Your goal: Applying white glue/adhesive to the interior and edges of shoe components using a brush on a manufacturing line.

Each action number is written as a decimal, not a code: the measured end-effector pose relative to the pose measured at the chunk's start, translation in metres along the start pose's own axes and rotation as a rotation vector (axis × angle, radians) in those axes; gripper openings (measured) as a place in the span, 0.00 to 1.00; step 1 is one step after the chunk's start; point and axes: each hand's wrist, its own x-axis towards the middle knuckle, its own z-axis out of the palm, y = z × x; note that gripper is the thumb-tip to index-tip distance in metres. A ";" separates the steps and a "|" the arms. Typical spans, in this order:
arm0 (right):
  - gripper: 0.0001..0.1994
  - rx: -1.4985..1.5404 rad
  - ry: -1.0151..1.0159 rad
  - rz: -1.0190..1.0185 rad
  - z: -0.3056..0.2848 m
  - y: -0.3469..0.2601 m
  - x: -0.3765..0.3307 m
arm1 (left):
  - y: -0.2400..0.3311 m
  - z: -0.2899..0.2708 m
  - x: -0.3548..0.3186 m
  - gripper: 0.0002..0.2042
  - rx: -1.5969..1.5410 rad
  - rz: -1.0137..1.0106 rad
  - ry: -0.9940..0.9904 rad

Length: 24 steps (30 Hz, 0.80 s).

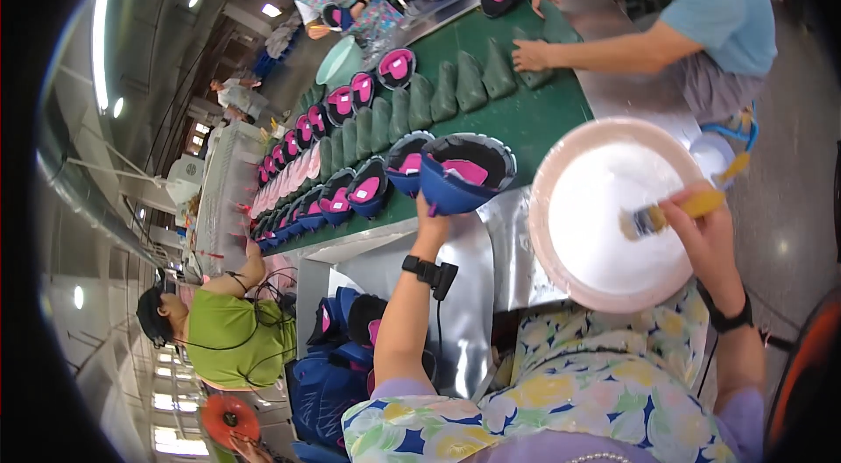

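Observation:
My left hand (pixel 427 219) is closed around the underside of a navy-blue shoe upper (pixel 451 190), whose open rim and pink inside face up. Between the fingers of my right hand (pixel 708 244) is a paintbrush (pixel 651 219) with a yellow handle. Its bristles point left over the white liquid (pixel 596 200) in a wide pale-pink basin (pixel 554 279); whether they touch the liquid I cannot tell. Just left of the held upper, another blue upper (pixel 405 163) stands on the green tabletop (pixel 547 117).
Rows of blue-and-pink uppers (pixel 337 197) and dark green shoe lasts (pixel 420 101) line the table. More uppers fill a bin (pixel 328 384) at lower left. Across the table, a person in light blue (pixel 718 16) reaches toward the lasts. Someone in green (pixel 232 332) works at left.

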 end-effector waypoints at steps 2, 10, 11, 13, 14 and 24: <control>0.05 0.022 0.024 0.048 -0.007 0.014 -0.002 | 0.029 0.058 0.023 0.25 0.091 -0.085 -0.043; 0.04 -0.022 -0.125 0.105 0.006 0.023 0.010 | -0.022 -0.016 0.102 0.35 0.848 0.152 0.163; 0.04 -0.063 -0.076 0.108 -0.005 0.017 0.009 | -0.004 -0.008 0.103 0.32 0.873 0.110 0.211; 0.03 -0.068 -0.052 0.085 0.003 0.015 0.015 | 0.032 -0.057 0.085 0.32 1.081 0.075 0.314; 0.04 -0.076 -0.098 0.079 0.006 0.015 0.016 | 0.049 -0.093 0.065 0.33 1.204 0.109 0.339; 0.04 0.069 -0.238 0.099 0.048 -0.018 0.006 | 0.092 -0.267 -0.161 0.20 1.447 -0.664 -0.199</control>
